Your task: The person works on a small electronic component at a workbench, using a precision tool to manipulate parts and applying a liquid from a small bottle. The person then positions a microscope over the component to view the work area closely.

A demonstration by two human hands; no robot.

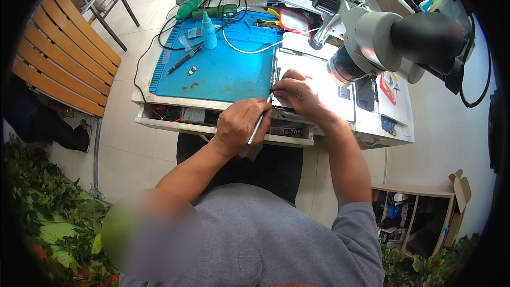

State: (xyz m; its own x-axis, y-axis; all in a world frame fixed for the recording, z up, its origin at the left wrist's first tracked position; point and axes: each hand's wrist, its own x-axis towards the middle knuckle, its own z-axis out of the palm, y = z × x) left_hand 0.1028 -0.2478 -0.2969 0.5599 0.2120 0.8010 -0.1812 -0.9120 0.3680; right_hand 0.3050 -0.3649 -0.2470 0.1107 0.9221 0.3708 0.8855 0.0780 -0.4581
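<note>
Right now my left hand point(239, 125) is clamped on a thin silver tool point(257, 127) at centre frame, tip at the flat white device point(311, 77) my right hand point(297, 93) pins closed-fingered; a slip could gouge it, the microscope point(382, 37) crowding overhead.

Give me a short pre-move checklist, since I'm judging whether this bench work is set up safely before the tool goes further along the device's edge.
1. Left hand grips the thin silver tool: ok.
2. Tool tip meets the white flat device at its left edge: ok.
3. Right hand steadies the device: ok.
4. Device fully on the bench: cannot tell.
5. Microscope head clear of both hands: ok.
6. Blue work mat holds loose small parts: not ok.
</note>
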